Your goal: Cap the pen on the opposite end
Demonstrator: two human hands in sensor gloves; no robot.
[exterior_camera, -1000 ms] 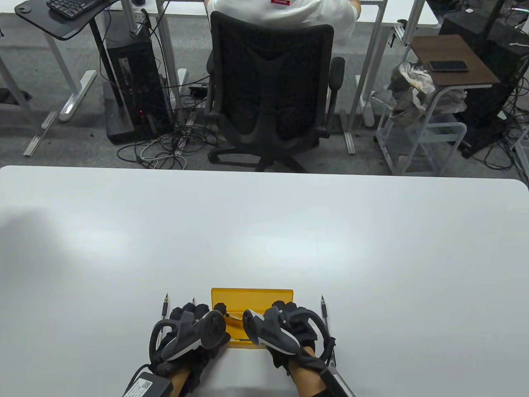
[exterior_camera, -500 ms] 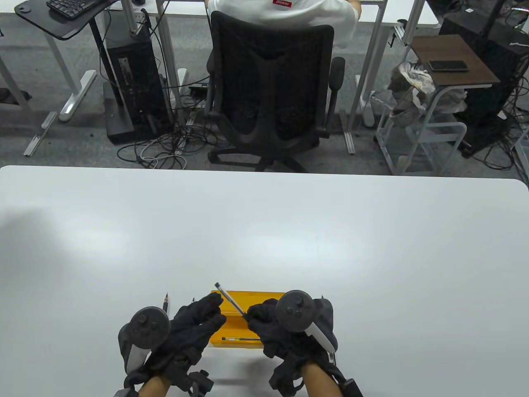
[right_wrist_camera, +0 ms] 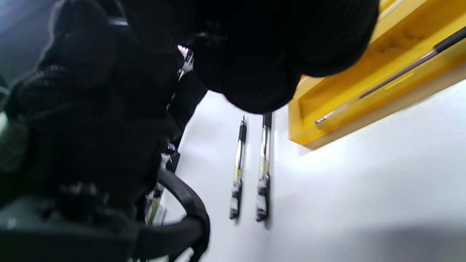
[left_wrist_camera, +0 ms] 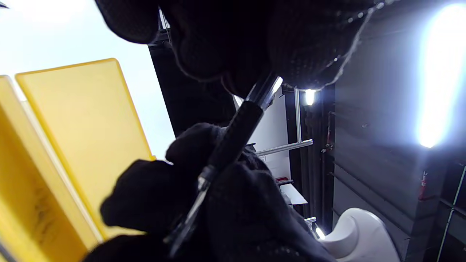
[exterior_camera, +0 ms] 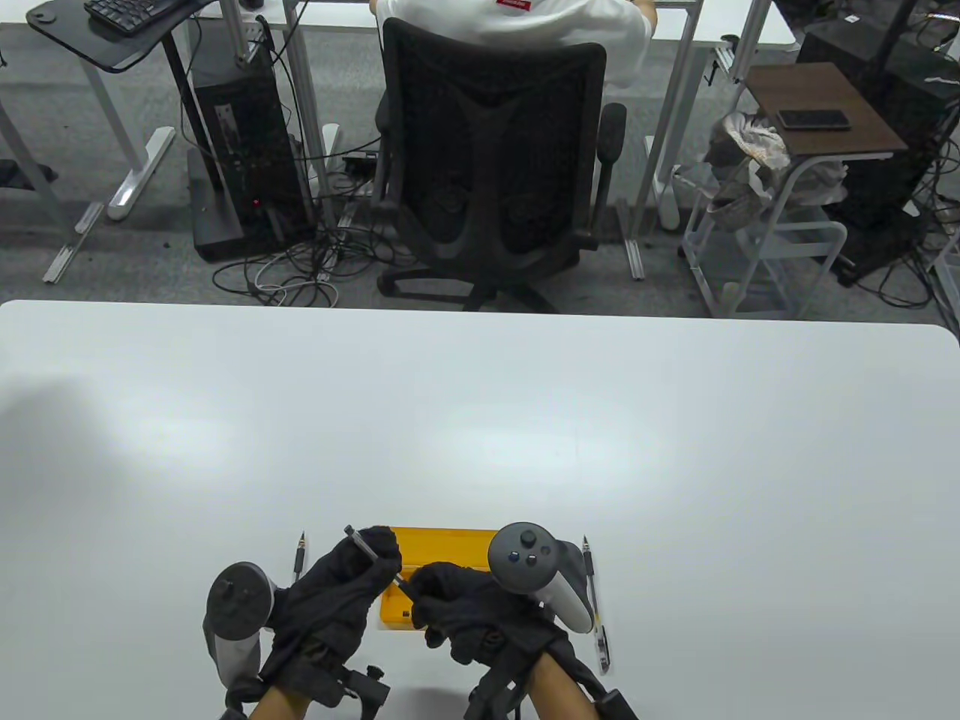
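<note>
Gripping now one pen (exterior_camera: pixel 373 556) together over the yellow case (exterior_camera: pixel 442 541), left hand (exterior_camera: pixel 337 585) and right hand (exterior_camera: pixel 457 604), where half a second ago only the right held it. Probably about to pull off the cap, not yet seated on the opposite end.

Office: swivel chair (exterior_camera: pixel 487 165), desks, computer tower (exterior_camera: pixel 244 150), keyboard (exterior_camera: pixel 127 13), floor cables.
</note>
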